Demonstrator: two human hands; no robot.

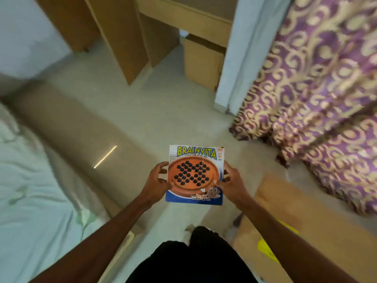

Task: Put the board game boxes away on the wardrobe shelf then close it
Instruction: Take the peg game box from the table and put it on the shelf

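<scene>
A square Brainvita board game box (pixel 195 174), white and blue with an orange peg board pictured on it, is held flat in front of me above the floor. My left hand (pixel 157 180) grips its left edge and my right hand (pixel 230 182) grips its right edge. The wooden wardrobe (pixel 126 33) stands at the top of the view with a door panel swung open; its inner shelf (pixel 183 11) shows near the top edge.
A bed with a pale green sheet (pixel 30 180) fills the left side. A purple and gold curtain (pixel 326 88) hangs on the right. A low wooden table (pixel 306 221) with yellow items (pixel 267 248) sits at lower right. A small wooden cabinet (pixel 204 62) stands beside a white wall corner.
</scene>
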